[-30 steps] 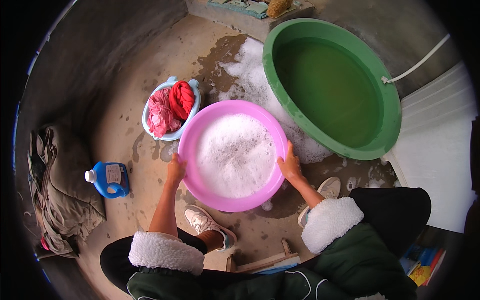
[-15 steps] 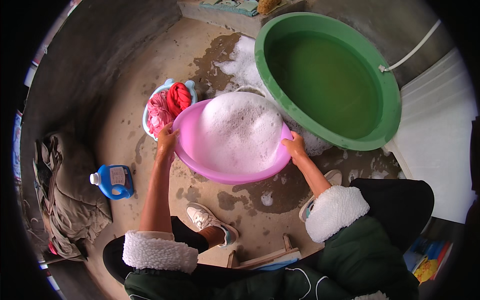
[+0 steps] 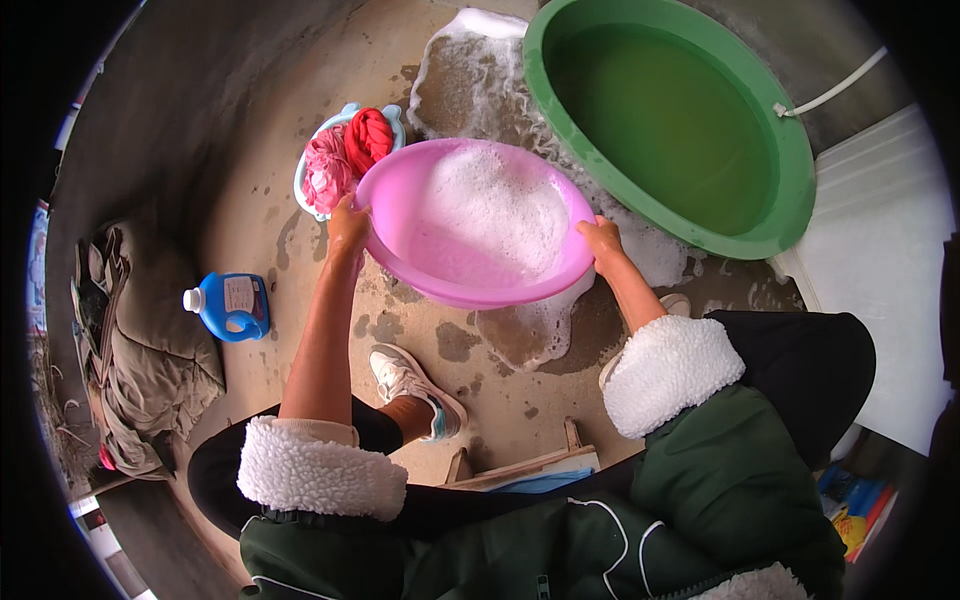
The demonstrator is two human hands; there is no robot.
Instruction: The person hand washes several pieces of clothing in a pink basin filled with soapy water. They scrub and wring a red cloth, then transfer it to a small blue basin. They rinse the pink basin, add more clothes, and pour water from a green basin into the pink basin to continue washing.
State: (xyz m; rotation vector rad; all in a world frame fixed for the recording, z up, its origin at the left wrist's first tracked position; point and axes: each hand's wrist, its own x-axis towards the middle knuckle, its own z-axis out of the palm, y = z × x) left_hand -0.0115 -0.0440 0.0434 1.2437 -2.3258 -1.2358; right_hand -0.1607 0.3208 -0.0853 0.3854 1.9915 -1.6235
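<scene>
My left hand [image 3: 350, 222] grips the left rim of the pink basin [image 3: 400, 245], and my right hand [image 3: 603, 240] grips its right rim. The basin is held tilted, with a smaller amount of white foam [image 3: 490, 205] inside. Foamy water spreads on the floor behind and beneath it. Just past my left hand, a light blue basin [image 3: 301, 182] holds red cloth [image 3: 369, 135] and pink cloth [image 3: 327, 170]. Beyond my right hand lies a large green tub [image 3: 775, 235] with greenish water.
A blue jug [image 3: 230, 308] with a white cap lies left, near a bundled grey-brown cloth [image 3: 150, 360]. A white hose [image 3: 840, 85] reaches the green tub; a white panel [image 3: 860, 280] stands right. A wooden stool [image 3: 510, 468] and my shoes are below.
Both hands have lifted, tipped and moved the pink basin farther away. Its foam has decreased, and more foamy water has spread over the floor. The view has shifted slightly.
</scene>
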